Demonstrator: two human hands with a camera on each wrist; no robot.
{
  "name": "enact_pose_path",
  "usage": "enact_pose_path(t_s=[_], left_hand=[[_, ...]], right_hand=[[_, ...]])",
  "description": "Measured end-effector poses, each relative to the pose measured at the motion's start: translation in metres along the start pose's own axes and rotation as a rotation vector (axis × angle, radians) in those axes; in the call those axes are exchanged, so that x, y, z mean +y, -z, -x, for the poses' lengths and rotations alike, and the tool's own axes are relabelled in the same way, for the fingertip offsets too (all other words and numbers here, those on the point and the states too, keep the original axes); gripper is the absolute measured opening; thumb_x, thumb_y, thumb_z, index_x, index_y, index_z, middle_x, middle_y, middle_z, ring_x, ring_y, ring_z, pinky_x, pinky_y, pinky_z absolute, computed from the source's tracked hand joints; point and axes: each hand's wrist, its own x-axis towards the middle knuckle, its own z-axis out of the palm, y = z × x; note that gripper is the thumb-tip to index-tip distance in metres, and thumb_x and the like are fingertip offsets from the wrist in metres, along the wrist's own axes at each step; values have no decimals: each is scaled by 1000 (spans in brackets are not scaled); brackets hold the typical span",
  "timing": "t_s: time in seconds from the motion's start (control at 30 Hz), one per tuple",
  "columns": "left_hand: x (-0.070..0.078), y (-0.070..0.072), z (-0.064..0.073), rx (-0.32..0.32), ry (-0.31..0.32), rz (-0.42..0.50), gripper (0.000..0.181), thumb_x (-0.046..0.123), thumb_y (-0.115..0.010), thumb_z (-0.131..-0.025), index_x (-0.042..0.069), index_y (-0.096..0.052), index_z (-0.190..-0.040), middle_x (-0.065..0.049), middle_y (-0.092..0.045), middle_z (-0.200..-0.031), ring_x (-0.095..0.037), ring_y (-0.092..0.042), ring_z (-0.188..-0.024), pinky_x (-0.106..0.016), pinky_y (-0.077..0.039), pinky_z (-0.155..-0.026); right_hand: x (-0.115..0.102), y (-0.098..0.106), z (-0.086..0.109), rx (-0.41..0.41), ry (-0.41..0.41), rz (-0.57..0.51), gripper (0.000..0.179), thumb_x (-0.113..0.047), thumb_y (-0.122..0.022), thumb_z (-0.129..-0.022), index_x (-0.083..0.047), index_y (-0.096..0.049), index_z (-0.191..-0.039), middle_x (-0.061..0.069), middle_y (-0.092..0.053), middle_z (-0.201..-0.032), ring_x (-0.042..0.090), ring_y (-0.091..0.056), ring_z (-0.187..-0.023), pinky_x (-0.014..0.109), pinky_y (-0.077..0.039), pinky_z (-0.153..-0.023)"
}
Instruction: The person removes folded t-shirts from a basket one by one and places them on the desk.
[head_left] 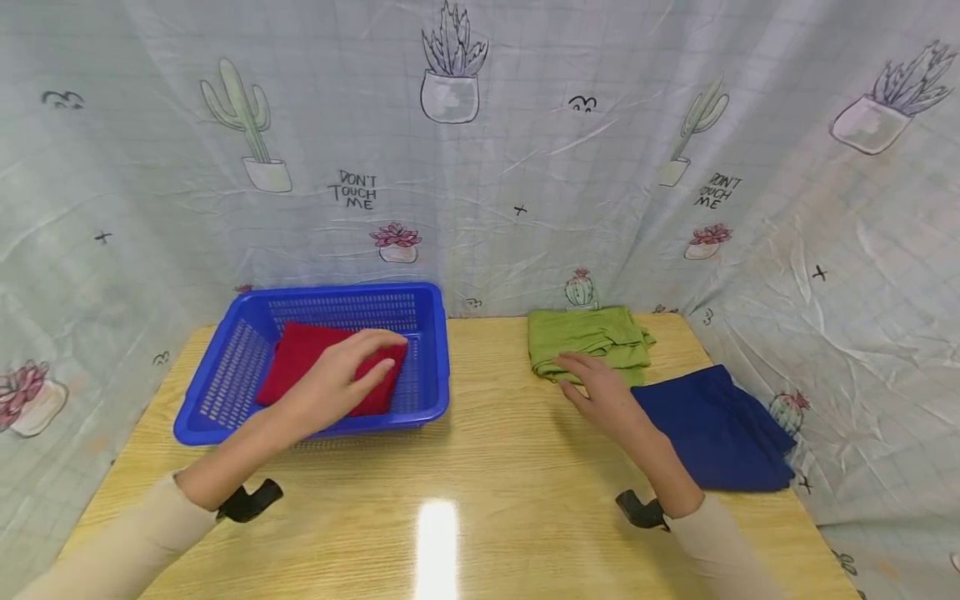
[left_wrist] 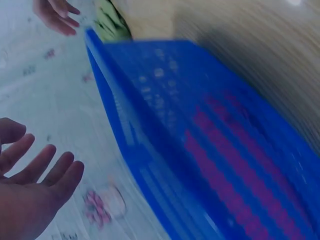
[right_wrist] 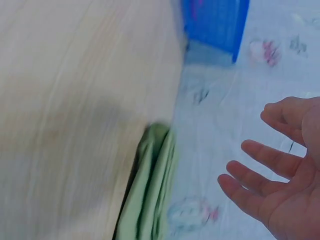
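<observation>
A blue plastic basket [head_left: 444, 358] stands at the left of the wooden table, with a folded red cloth [head_left: 300, 354] lying inside. Above the basket hovers my left hand [head_left: 341, 375], its fingers loosely extended and holding nothing; the left wrist view shows the same hand [left_wrist: 37, 185] apart from the basket wall. A folded green cloth [head_left: 577, 329] lies at the table's back right. My right hand [head_left: 603, 396] is over the near edge of that cloth, fingers spread and gripping nothing. In the right wrist view the hand [right_wrist: 280, 170] is apart from the green cloth [right_wrist: 150, 190].
A folded dark blue cloth [head_left: 720, 433] lies at the right side of the wooden table [head_left: 495, 467]. Patterned curtains [head_left: 517, 167] with cactus drawings hang behind the table and along both sides. A bright reflection shows near the front.
</observation>
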Motion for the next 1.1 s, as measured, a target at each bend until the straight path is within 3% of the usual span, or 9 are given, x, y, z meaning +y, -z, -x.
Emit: enact_pose_path(t_s=[0.27,0.5,0.7,0.87,1.03,1.1], left_hand=[[-33,45,16,1,98,-155,35,10,-59,-103,3,-58,-138,-19,-58,-139,-39,-51,-133,-59,-43,-106],[-57,69,21,-39,165,-227,36,8,-57,-104,0,-56,-139,-26,-55,-140,-46,-47,-133,-64,-41,-105],[-85,84,24,-30,185,-267,34,5,-57,-103,-4,-57,-136,-30,-57,-135,-48,-55,-122,-64,-46,-96],[-111,93,19,-80,207,-252,35,6,-58,-103,-7,-56,-136,-32,-58,-133,-50,-60,-115,-62,-50,-92],[-133,102,8,-188,222,-188,42,9,-58,-104,-9,-51,-141,-35,-55,-135,-55,-58,-116,-65,-48,-94],[-140,104,4,-224,240,-157,44,11,-60,-103,-8,-49,-142,-37,-54,-135,-57,-57,-117,-66,-48,-95]], right_hand=[[-42,-17,-36,14,57,-179,41,-21,-61,-104,-14,-59,-144,13,-58,-144,35,-57,-129,52,-53,-95],[-79,-29,-67,-11,91,-288,40,-19,-60,-105,-15,-60,-144,8,-62,-139,26,-63,-120,42,-57,-91],[-112,-39,-97,-48,123,-368,37,-19,-59,-105,-15,-62,-142,5,-64,-136,21,-67,-110,29,-58,-84],[-137,-47,-124,-101,136,-383,36,-21,-59,-105,-15,-63,-140,4,-66,-133,17,-67,-105,30,-56,-81],[-157,-56,-156,-175,92,-382,37,-26,-59,-105,-17,-63,-140,4,-64,-138,19,-64,-118,32,-53,-93],[-164,-59,-169,-236,53,-398,38,-28,-59,-105,-17,-62,-141,6,-63,-139,19,-66,-113,32,-54,-90]])
